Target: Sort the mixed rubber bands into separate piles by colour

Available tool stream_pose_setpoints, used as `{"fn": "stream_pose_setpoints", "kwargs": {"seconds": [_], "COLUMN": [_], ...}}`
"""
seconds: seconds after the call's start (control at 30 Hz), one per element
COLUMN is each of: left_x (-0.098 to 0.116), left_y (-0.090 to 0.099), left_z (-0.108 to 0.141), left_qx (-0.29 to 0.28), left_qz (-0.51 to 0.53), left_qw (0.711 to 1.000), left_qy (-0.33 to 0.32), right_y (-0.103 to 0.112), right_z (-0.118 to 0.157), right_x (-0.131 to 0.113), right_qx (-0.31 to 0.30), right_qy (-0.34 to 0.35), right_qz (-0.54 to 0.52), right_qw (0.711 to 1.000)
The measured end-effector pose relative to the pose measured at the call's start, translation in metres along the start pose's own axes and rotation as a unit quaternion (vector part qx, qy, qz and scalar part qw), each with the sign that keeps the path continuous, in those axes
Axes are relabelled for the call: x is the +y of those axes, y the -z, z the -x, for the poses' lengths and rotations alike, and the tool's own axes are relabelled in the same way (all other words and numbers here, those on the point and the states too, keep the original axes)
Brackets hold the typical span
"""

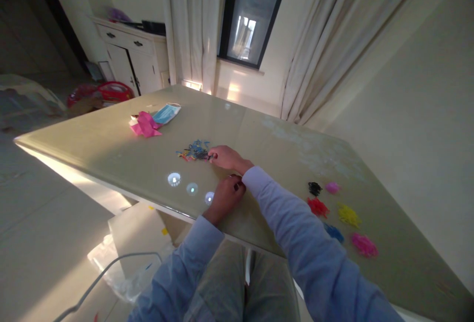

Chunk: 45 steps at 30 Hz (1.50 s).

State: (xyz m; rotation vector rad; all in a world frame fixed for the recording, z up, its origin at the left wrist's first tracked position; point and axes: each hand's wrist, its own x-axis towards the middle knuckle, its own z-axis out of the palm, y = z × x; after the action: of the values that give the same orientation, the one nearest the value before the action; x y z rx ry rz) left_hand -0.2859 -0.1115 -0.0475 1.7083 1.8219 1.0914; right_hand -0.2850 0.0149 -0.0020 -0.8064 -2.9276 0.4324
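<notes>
A mixed pile of thin, small pieces [194,151] in blue, yellow, black and red lies on the table; they look like little rubber bands, but their exact kind is too small to tell. My right hand [225,158] reaches to the pile's right edge, its fingers pinched together by some dark pieces. Nearer to me, my left hand [226,196] rests on the table under my right wrist with curled fingers. Something dark shows at its fingers, too small to name.
To the right lie sorted heaps: black [314,188], red [318,207], blue [334,232], yellow [348,215], bright pink [364,245] and light pink [332,187]. A pink paper-like thing [145,124] and a blue face mask [166,113] lie at the back left of the table [111,164].
</notes>
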Motion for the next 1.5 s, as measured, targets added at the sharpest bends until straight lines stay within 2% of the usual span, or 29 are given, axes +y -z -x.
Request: {"fn": "stream_pose_setpoints", "kwargs": {"seconds": [0.23,0.57,1.1,1.2,1.37,1.5], "left_x": [0.000,0.003,0.000,0.001,-0.001,-0.003], "left_y": [-0.001,0.000,0.000,0.001,0.002,0.003], "left_z": [0.000,0.001,0.002,0.002,0.001,0.002], "left_qx": [-0.017,-0.029,0.001,0.001,0.006,0.007], "left_qz": [-0.047,-0.068,0.001,0.008,0.012,0.015], "left_qw": [0.998,0.997,1.000,1.000,1.000,0.999], "left_qy": [0.024,0.037,-0.023,-0.019,-0.016,-0.028], "right_y": [-0.009,-0.014,-0.011,-0.008,0.005,0.021], "right_z": [0.000,0.003,0.023,0.037,0.080,0.127], "right_x": [-0.003,0.001,0.016,0.017,0.012,0.004], "right_qx": [0.025,0.048,0.130,0.149,0.189,0.203], "right_qy": [-0.013,0.005,-0.026,-0.065,-0.117,-0.149], "right_qz": [0.028,0.027,-0.141,-0.279,-0.542,-0.650], "right_qw": [0.999,0.999,0.981,0.946,0.810,0.717]}}
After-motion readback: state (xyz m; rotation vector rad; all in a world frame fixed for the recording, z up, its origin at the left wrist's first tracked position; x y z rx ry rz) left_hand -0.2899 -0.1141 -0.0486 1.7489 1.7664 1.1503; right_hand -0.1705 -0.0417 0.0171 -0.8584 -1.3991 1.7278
